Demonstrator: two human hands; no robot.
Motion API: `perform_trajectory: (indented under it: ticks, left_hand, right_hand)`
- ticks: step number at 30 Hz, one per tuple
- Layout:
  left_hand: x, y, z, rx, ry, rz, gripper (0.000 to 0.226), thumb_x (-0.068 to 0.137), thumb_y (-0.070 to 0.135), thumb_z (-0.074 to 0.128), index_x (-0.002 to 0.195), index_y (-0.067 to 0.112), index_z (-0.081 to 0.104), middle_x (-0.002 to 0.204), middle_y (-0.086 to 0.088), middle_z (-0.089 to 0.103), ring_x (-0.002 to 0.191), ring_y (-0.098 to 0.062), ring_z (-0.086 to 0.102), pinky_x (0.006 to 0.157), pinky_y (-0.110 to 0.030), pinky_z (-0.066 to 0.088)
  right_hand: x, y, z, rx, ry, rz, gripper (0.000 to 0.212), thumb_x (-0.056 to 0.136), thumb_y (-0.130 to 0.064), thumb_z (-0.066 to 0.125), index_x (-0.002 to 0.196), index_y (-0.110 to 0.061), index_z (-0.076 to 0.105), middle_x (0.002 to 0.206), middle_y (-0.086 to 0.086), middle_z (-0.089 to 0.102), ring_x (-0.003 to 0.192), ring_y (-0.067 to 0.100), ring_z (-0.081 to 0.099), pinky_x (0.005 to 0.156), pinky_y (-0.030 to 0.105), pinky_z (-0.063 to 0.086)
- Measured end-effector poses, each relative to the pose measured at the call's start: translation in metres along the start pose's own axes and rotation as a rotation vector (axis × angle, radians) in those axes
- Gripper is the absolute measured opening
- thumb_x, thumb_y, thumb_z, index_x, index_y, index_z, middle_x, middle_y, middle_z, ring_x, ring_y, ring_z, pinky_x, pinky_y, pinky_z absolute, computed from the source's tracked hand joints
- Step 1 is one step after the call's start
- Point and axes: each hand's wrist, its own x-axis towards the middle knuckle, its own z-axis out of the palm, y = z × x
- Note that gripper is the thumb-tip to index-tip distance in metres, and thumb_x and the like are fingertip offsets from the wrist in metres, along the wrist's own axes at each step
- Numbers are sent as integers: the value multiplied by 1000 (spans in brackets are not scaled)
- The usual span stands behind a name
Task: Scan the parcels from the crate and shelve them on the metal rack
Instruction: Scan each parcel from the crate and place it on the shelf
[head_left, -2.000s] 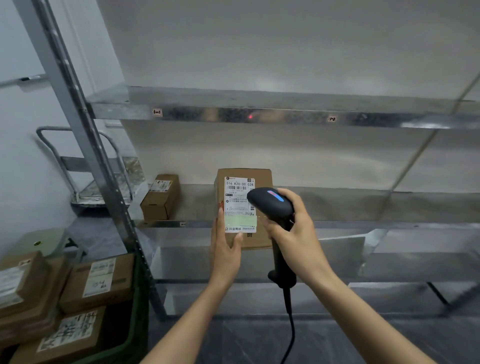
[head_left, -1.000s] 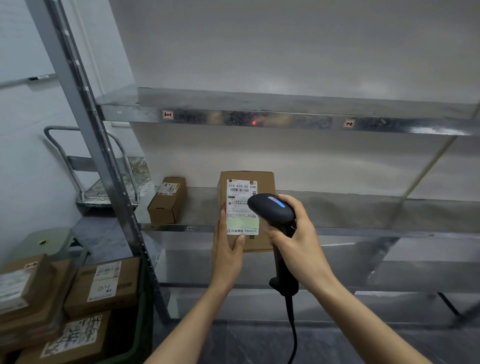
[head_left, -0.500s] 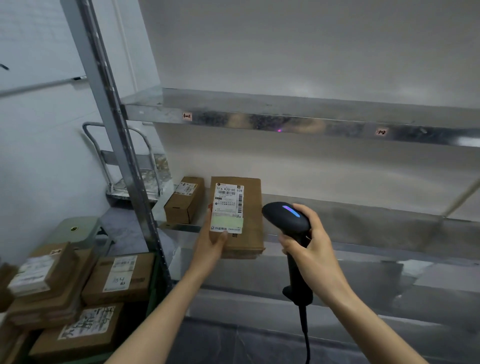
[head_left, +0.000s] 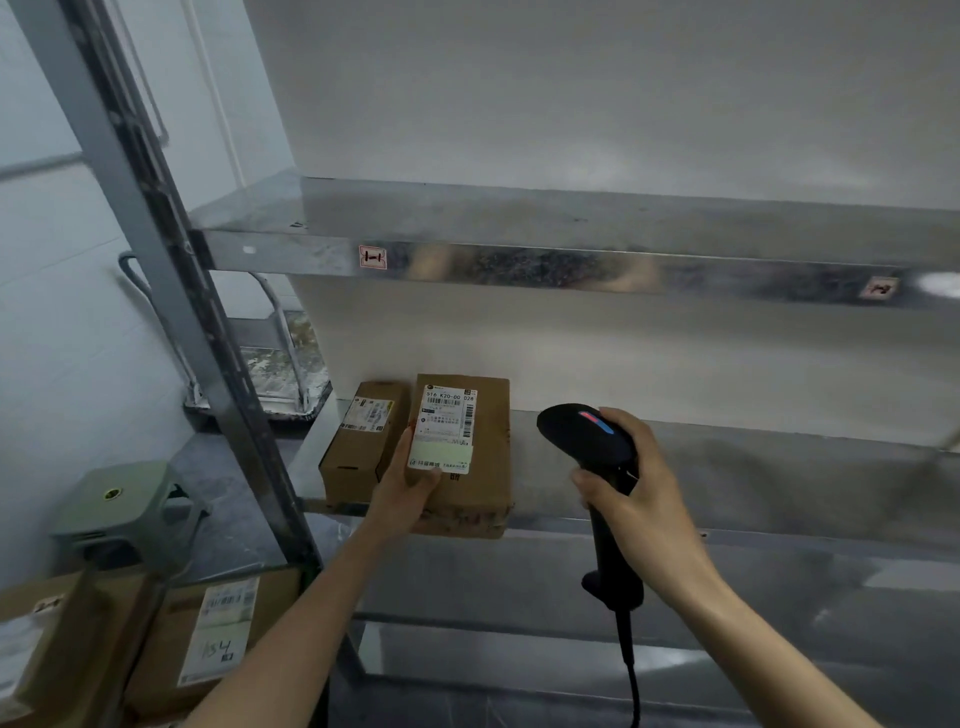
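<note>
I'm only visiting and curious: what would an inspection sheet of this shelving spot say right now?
Surface: steel middle shelf of the metal rack.
Job's things: labelled parcel at the shelf's front edge, beside a smaller parcel on the shelf; more parcels lower left.
Clutter: nothing seen.
Hands: left hand grips the labelled parcel; right hand grips the barcode scanner.
Cables: scanner cable hangs from the handle.
Surroundings: green stool, platform trolley, white wall.

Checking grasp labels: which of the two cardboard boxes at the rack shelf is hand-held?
The larger box, right of the smaller box: the left hand grips its near-left edge, thumb by its white label. Nothing grips the smaller.
</note>
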Motion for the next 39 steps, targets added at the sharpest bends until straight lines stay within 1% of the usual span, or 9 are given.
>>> perform_trajectory:
  ticks: [3, 8, 14, 21, 24, 29, 32, 35, 39]
  left_hand:
    - [14, -7, -4, -19, -33, -45, 72, 96, 20, 55, 152, 27, 10, 149, 1, 35, 136, -24, 36, 113, -49, 30]
    - [29, -19, -6, -35, -33, -139, 72, 96, 21, 54, 153, 29, 9, 151, -1, 33, 135, -27, 36, 112, -50, 32]
    - [43, -17, -10, -54, -25, -187, 72, 96, 22, 54, 152, 31, 9, 146, 0, 34, 131, -30, 38, 101, -55, 43]
    - [53, -10, -13, 31, -17, -217, 67, 97, 26, 51, 152, 29, 13, 148, -6, 35, 129, -32, 42, 101, -49, 44]
    - [49, -2, -13, 275, 21, -123, 60, 99, 30, 46, 151, 24, 16, 145, -8, 43, 123, -31, 48, 100, -38, 42]
    - [25, 4, -7, 337, 194, 46, 59, 99, 31, 46, 151, 20, 21, 143, -9, 45, 125, -30, 49, 103, -47, 42]
    - [5, -2, 1, 395, 288, 141, 62, 98, 32, 47, 152, 21, 18, 151, -13, 27, 137, -31, 31, 108, -52, 36]
    - [-5, -11, 14, 594, 273, 162, 65, 98, 44, 38, 153, 22, 11, 160, -11, 5, 147, -31, 3, 116, -55, 16]
    - [-1, -21, 25, 794, 244, 124, 76, 90, 65, 9, 153, 22, 8, 161, -9, -2, 148, -29, -4, 116, -53, 1]
  right_hand:
    - [11, 3, 6, -2, 4, 12, 53, 86, -3, 64, 127, -32, 47, 113, -7, 59, 101, 24, 60, 91, 41, 50]
    - [19, 13, 11, -10, 23, 26, 52, 86, -3, 65, 126, -31, 48, 114, -10, 59, 100, 23, 61, 88, 38, 51]
    - [21, 19, 13, -51, 32, 30, 54, 84, -4, 67, 126, -33, 49, 111, -27, 56, 103, 15, 60, 89, 36, 53]
    - [15, 20, 9, -60, 32, 24, 54, 84, -6, 68, 125, -35, 49, 109, -31, 56, 103, 8, 59, 88, 31, 52]
    - [11, 19, 6, -62, 23, 14, 54, 85, -6, 67, 126, -35, 49, 110, -30, 56, 104, -1, 57, 84, 19, 47]
    - [4, 14, 1, -44, 18, 27, 54, 85, -5, 66, 126, -36, 48, 108, -31, 57, 100, 6, 59, 88, 28, 49]
    - [-1, 11, 1, -24, 17, 27, 55, 85, -3, 66, 127, -34, 49, 111, -23, 59, 100, 14, 61, 92, 36, 51]
    - [-5, 9, 2, -18, 9, 25, 54, 85, -2, 65, 127, -32, 49, 112, -16, 60, 98, 14, 61, 93, 39, 51]
    - [-9, 9, 2, -22, 15, 39, 54, 85, -2, 66, 127, -33, 49, 109, -18, 60, 95, 10, 61, 92, 36, 51]
